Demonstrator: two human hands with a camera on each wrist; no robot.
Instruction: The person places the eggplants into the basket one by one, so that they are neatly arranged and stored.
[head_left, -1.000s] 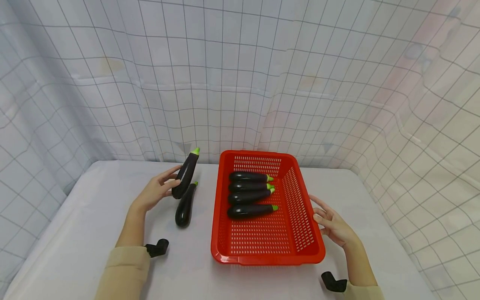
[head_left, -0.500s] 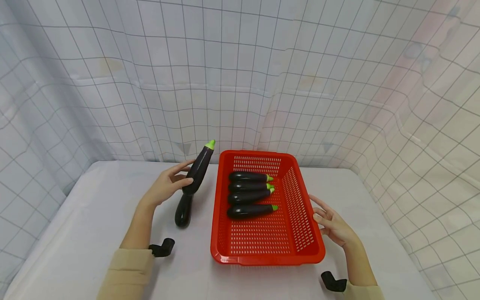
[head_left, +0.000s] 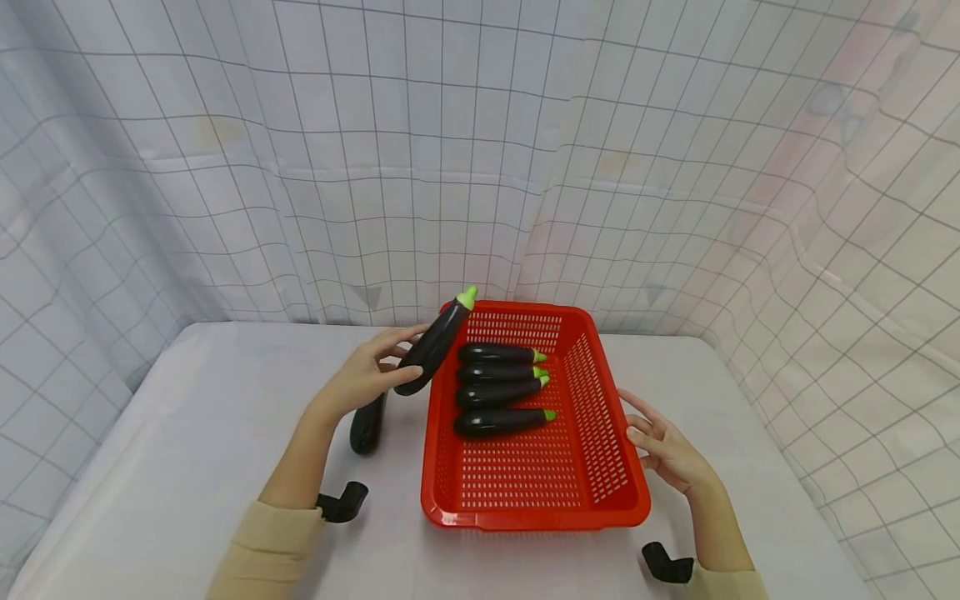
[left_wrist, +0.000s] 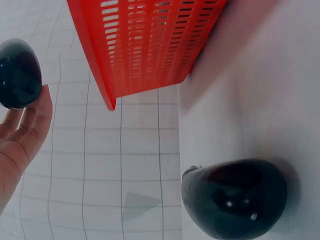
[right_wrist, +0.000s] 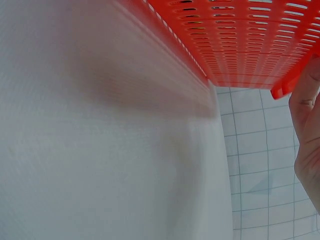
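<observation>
In the head view my left hand [head_left: 372, 372] holds an eggplant [head_left: 437, 343] by its rounded lower half, thumb on the near side and fingers on the far side. The eggplant is tilted, its green stem pointing up and right, and it overlaps the left rim of a red plastic basket [head_left: 525, 521]. Below the hand a second eggplant [head_left: 367, 427] lies on the table, partly hidden; it looms large as the lower eggplant [left_wrist: 235, 197] in the left wrist view. My right hand [head_left: 671, 450] touches the basket's right rim with loosely bent fingers.
Several eggplants [head_left: 498, 423] lie side by side across the basket's floor, stems to the right. White cloth covers the table [head_left: 187, 467]. A gridded white curtain [head_left: 480, 167] hangs behind and at both sides. Black wrist mounts [head_left: 345, 502] sit at both wrists.
My left hand has moved right with its eggplant, from above the table eggplant to the basket's left rim. The eggplant leans further right. My right hand and the basket have stayed put.
</observation>
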